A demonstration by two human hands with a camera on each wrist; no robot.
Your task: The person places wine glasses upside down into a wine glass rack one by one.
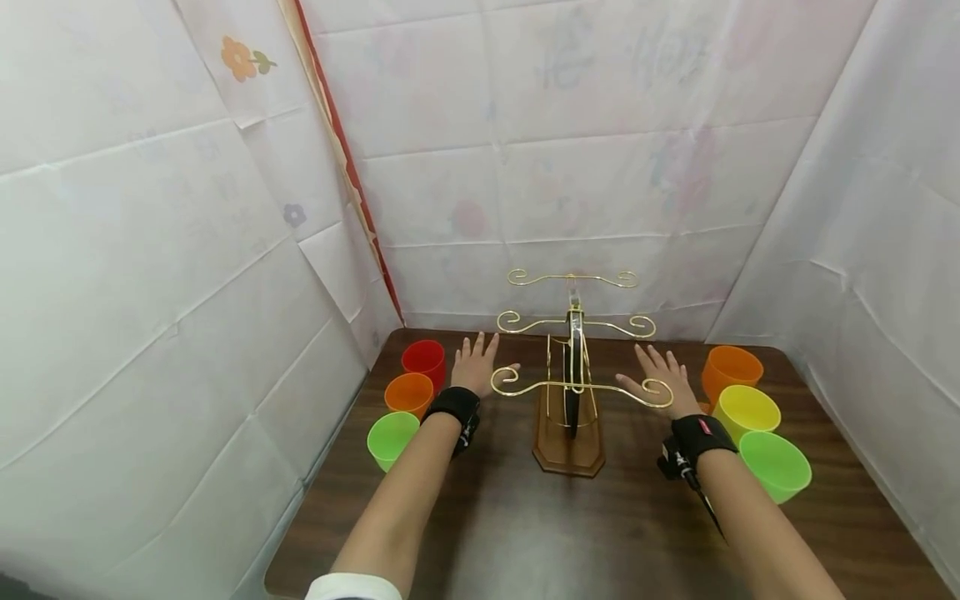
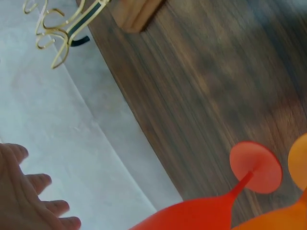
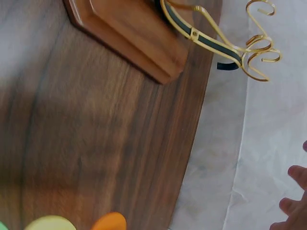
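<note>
A gold wire glass rack (image 1: 581, 387) with three scrolled crossbars stands upright on a wooden base (image 1: 567, 457). To its left, my left hand (image 1: 474, 367) has its fingers spread, holding nothing, beside a red plastic goblet (image 1: 424, 358). An orange goblet (image 1: 408, 393) and a green goblet (image 1: 392, 437) line up nearer me. On the other side, my right hand (image 1: 666, 383) is also spread and holds nothing. Close to it are another orange goblet (image 1: 732, 367), a yellow goblet (image 1: 747, 408) and a second green goblet (image 1: 776, 465). The left wrist view shows the red goblet's stem and round foot (image 2: 256, 166).
Everything stands on a dark wood-grain table (image 1: 525, 542) with rounded corners. White sheeting (image 1: 585, 183) hangs behind it and along both sides. Black straps with small devices circle both wrists, and a cable (image 1: 708, 504) trails from the right one.
</note>
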